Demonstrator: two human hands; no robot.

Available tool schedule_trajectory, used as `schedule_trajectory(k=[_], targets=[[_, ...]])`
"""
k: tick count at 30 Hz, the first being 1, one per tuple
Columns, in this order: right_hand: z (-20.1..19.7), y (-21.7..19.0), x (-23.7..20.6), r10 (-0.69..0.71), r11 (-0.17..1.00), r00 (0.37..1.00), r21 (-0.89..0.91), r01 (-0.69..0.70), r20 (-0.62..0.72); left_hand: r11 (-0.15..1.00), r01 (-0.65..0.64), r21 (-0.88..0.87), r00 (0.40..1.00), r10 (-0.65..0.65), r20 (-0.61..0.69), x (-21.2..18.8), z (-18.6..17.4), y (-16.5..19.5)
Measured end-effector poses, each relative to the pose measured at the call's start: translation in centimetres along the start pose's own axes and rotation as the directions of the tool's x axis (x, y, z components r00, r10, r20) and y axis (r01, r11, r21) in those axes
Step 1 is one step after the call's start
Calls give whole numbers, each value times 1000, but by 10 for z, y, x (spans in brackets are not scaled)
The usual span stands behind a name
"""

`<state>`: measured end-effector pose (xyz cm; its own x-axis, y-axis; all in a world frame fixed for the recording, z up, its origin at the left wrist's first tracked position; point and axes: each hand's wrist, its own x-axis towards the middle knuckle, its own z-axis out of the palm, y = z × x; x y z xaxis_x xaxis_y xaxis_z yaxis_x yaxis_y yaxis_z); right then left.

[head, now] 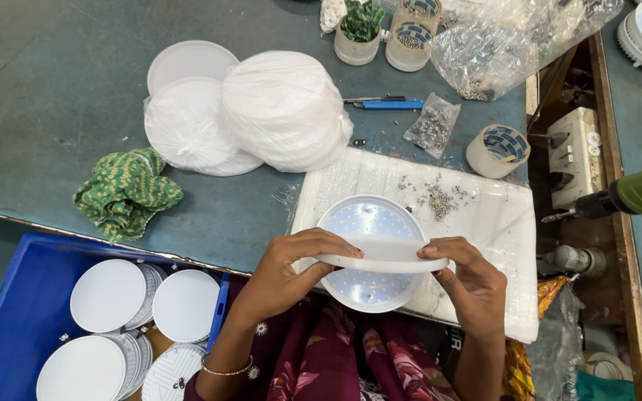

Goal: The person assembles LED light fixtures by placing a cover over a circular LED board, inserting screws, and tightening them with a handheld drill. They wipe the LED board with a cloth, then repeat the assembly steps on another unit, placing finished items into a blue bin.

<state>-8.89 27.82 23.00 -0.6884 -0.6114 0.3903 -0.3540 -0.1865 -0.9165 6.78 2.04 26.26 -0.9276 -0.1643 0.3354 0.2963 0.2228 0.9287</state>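
Observation:
A round white lamp body with rows of small light dots lies on a white foam sheet at the table's near edge. Above it I hold a round white diffuser cover edge-on, tilted flat toward the lamp. My left hand grips the cover's left rim with fingers curled over it. My right hand pinches the right rim. A gold bangle is on my left wrist.
Small screws lie scattered on the foam sheet. Bagged white covers sit behind, with a green cloth, a tape roll, a blue-handled tool and cups. A blue crate of finished lamps stands at left. A green electric screwdriver hangs right.

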Motion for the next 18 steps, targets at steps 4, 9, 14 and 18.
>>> schedule_trajectory(k=[4, 9, 14, 18], targets=[[3, -12, -4, 29, 994, 1000, -107, -27, 12, 998, 23, 52, 1000, -24, 19, 4, 6, 3], [5, -28, -18, 15, 958, 999, -288, -4, 36, 977, -66, 204, 996, 53, 68, 10, 22, 16], [1, -43, -20, 27, 966, 999, -257, -36, -37, 982, -56, 180, 998, 48, 52, 15, 20, 19], [9, -51, -30, -2, 915, 998, -403, -21, -56, 989, -68, 131, 993, 54, 106, 17, 30, 18]])
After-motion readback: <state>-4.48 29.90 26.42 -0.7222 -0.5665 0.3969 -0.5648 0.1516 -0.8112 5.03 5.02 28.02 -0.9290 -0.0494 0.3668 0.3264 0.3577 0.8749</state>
